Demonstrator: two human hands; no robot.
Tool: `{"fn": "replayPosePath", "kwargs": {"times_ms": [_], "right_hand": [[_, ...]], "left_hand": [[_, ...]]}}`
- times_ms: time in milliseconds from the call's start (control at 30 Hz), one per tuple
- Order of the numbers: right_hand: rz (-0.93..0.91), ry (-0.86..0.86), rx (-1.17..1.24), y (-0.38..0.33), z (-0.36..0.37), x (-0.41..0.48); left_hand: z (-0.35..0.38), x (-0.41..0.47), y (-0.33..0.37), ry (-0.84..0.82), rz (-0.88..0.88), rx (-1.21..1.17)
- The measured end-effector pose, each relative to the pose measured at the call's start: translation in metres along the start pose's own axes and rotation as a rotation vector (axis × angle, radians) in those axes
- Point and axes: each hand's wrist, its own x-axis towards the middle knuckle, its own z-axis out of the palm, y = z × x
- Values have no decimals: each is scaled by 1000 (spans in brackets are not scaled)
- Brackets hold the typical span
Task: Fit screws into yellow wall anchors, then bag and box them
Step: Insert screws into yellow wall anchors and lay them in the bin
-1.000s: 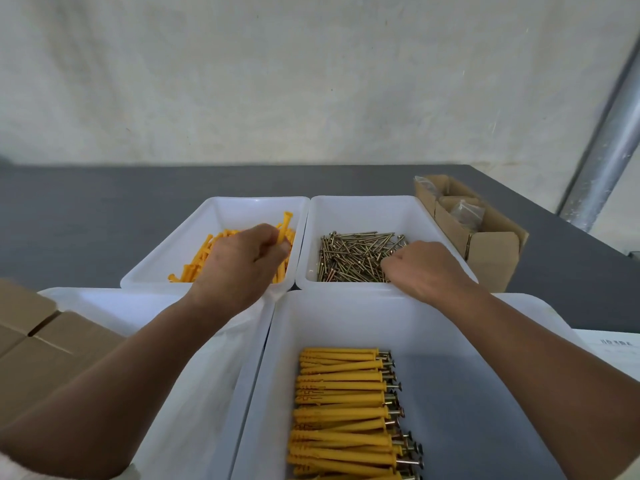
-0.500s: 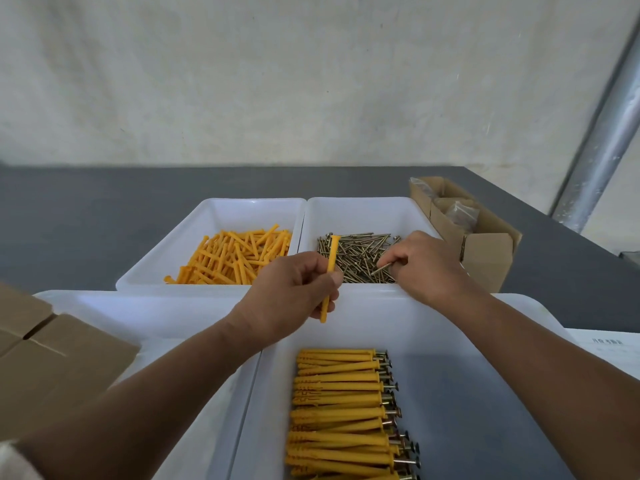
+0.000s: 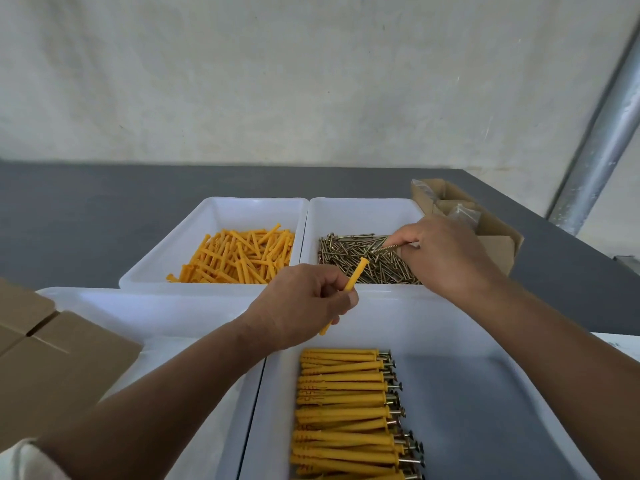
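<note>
My left hand (image 3: pixel 304 306) pinches one yellow wall anchor (image 3: pixel 355 278), tilted with its upper end pointing up and right, over the near bin's far rim. My right hand (image 3: pixel 446 254) pinches a single screw (image 3: pixel 384 250) just above the pile of loose screws (image 3: pixel 349 261) in the far right white bin (image 3: pixel 363 209). The screw's tip points left toward the anchor, and a gap separates the two. Loose yellow anchors (image 3: pixel 242 258) fill the far left bin (image 3: pixel 249 209). Several anchors fitted with screws (image 3: pixel 346 410) lie in rows in the near bin (image 3: pixel 485 393).
An open cardboard box (image 3: pixel 491 233) holding clear bags stands right of the screw bin. Brown cardboard boxes (image 3: pixel 52 368) sit at the left over another white bin (image 3: pixel 156 306). A metal pole (image 3: pixel 602 133) rises at the far right. Behind the bins runs the grey tabletop (image 3: pixel 86 209).
My left hand carried the anchor from the far left bin toward the centre. My right hand lifted one screw out of the pile and turned it toward the anchor.
</note>
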Motion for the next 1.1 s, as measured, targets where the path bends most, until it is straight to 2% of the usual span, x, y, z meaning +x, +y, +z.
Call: {"fn": "replayPosePath", "kwargs": {"times_ms": [200,433,800,1100], "right_hand": [[-39,52,-108,-2,-5,-7],[-122,-21,-208,-13,-7,-14],[-158,-87,-337,-18,-17,-16],[-191,-134,-289,-18,-13,-17]], "left_hand": [[0,-1,0,-6,6,31],[2,-1,0,-8,15,80],[2,0,0,-5,16,78],[2,1,1,-18,-3,32]]}}
